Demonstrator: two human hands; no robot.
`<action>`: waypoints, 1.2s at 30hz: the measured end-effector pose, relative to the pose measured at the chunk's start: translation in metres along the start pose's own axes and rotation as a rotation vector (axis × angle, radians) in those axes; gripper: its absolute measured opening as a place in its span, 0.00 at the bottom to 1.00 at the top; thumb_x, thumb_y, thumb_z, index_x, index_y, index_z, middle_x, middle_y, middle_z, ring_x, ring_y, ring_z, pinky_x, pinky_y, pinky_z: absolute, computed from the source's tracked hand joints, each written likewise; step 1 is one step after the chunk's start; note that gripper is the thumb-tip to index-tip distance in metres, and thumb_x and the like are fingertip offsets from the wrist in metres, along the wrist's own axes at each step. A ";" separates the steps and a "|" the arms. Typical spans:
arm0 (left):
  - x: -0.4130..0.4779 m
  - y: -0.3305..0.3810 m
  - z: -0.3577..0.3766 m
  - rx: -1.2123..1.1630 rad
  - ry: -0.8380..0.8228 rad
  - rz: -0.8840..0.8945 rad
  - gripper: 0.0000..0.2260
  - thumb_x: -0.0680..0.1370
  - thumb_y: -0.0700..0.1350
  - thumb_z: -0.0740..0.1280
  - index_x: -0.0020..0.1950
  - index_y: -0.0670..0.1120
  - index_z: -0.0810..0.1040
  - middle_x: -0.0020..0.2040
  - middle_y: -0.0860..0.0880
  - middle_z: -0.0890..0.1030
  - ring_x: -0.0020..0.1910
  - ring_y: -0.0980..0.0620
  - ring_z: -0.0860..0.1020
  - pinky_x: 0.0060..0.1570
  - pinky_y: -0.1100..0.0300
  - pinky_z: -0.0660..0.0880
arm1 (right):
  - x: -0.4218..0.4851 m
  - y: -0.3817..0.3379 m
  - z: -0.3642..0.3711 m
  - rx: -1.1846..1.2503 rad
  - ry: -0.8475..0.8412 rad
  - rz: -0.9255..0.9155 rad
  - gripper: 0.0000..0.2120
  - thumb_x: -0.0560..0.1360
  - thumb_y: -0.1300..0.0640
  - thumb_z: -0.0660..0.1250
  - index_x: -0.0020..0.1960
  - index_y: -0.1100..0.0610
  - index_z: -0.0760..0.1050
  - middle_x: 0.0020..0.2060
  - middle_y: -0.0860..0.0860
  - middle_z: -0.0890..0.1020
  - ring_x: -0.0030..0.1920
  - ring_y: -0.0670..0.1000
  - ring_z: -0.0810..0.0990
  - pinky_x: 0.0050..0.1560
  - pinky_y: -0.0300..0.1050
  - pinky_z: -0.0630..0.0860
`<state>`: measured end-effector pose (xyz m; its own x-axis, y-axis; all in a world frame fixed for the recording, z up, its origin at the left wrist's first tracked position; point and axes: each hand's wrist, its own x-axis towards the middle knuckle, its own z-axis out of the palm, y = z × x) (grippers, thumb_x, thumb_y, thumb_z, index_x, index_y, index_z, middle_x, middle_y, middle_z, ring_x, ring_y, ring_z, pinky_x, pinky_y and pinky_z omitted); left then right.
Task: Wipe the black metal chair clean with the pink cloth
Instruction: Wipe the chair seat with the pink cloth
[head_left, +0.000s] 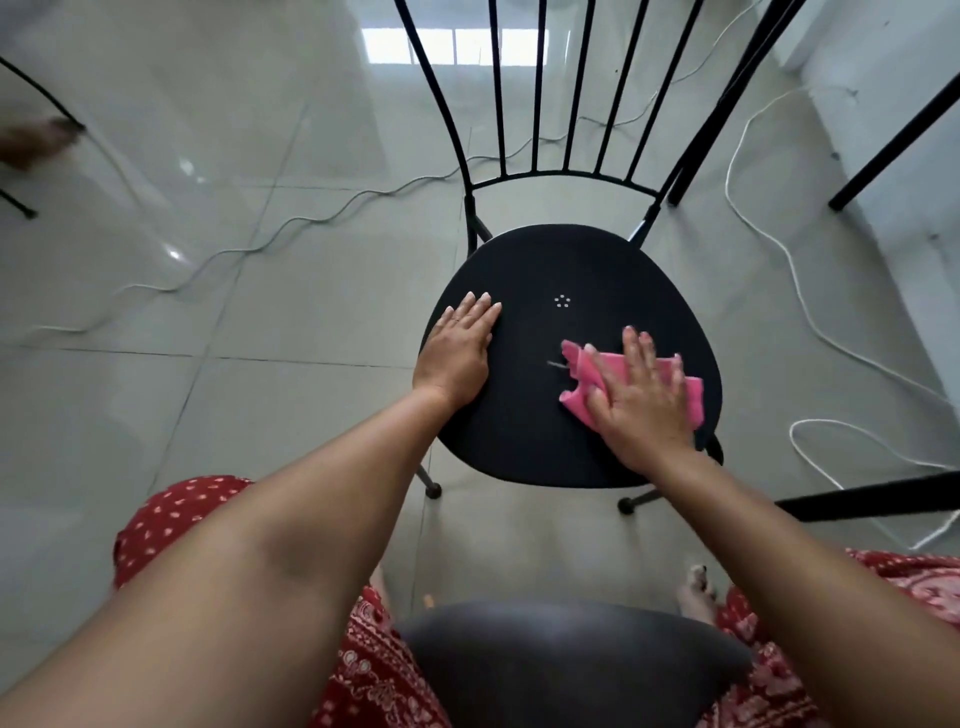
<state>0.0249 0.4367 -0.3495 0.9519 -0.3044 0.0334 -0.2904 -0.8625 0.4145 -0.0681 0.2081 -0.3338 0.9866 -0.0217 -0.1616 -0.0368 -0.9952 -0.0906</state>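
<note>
Glossy pale floor tiles (291, 312) filled the frame, with a thin white cord (311, 218) snaking across them from the left toward the upper centre and more cord looped at the right edge. Your chair (545, 415) stood in the middle of the frame, its seat facing you and its barred back rising to the top edge. A small ring of pale dots marked the seat near its centre.

Your left hand (457, 353) lay flat on the left rim of the seat, palm down, fingers straight and together, grasping nothing. Your right hand (641, 400) pressed flat on the cloth (582, 369) at the right side of the seat, fingers spread and extended over it, not curled around it. Cloth edges showed to the left of the hand and beyond the fingers on the right; a loose thread trailed from its left corner onto the seat.

Black table legs (883, 156) crossed the upper right corner, and another black bar (883, 499) lay at the right edge below the seat. Part of a second chair frame showed in the upper left, blurred. Your red patterned garment (171, 519) and a dark grey rounded shape (571, 660) filled the bottom of the frame, with bare toes just above it.
</note>
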 end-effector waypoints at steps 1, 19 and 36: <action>0.000 0.001 0.000 0.020 -0.011 0.002 0.21 0.85 0.43 0.51 0.79 0.49 0.59 0.80 0.51 0.58 0.80 0.54 0.51 0.78 0.58 0.44 | 0.008 -0.008 -0.003 0.035 -0.002 0.131 0.26 0.79 0.44 0.45 0.77 0.41 0.47 0.78 0.54 0.45 0.77 0.53 0.40 0.74 0.61 0.38; -0.053 0.047 0.023 0.191 -0.036 -0.172 0.23 0.85 0.49 0.49 0.81 0.48 0.52 0.82 0.46 0.49 0.81 0.46 0.44 0.78 0.48 0.41 | 0.016 0.000 -0.006 0.045 -0.015 0.263 0.28 0.80 0.43 0.42 0.78 0.47 0.42 0.78 0.51 0.42 0.77 0.52 0.38 0.74 0.59 0.39; -0.035 0.085 -0.018 -0.056 -0.156 -0.159 0.22 0.78 0.62 0.62 0.70 0.56 0.74 0.71 0.50 0.73 0.71 0.46 0.67 0.68 0.49 0.64 | -0.009 0.027 -0.038 0.523 -0.040 0.405 0.23 0.75 0.51 0.66 0.68 0.57 0.73 0.63 0.60 0.76 0.65 0.60 0.71 0.66 0.50 0.68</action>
<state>-0.0314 0.3812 -0.2991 0.9575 -0.2290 -0.1754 -0.1280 -0.8822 0.4531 -0.0717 0.1777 -0.2970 0.8725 -0.3704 -0.3188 -0.4855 -0.7313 -0.4790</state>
